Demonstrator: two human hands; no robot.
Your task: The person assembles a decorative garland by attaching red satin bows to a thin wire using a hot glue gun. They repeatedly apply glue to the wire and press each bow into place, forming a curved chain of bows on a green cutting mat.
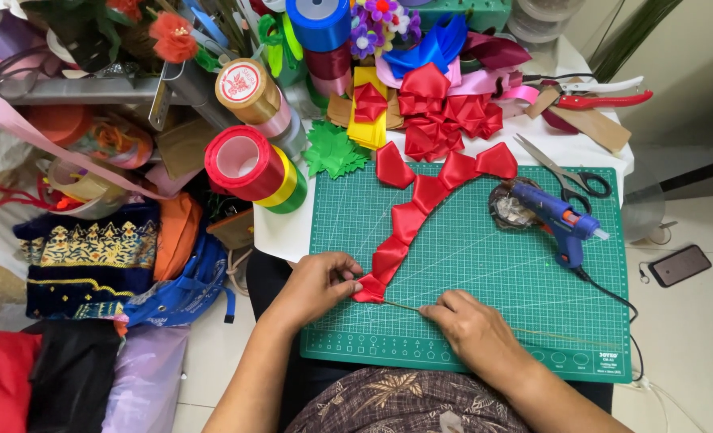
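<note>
Hands working a red petal chain (421,204) on a green mat (501,273).
We see the left hand (318,282) pinching the chain's lowest petal at the mat's near-left corner; the right hand (473,327) grips a thin stick (409,307) touching that petal. A glue gun (557,218) lies well apart.

A curved chain of folded red ribbon petals (421,204) lies on the green cutting mat (485,337), its lower end on a thin stick (409,307) near the mat's left edge.
</note>
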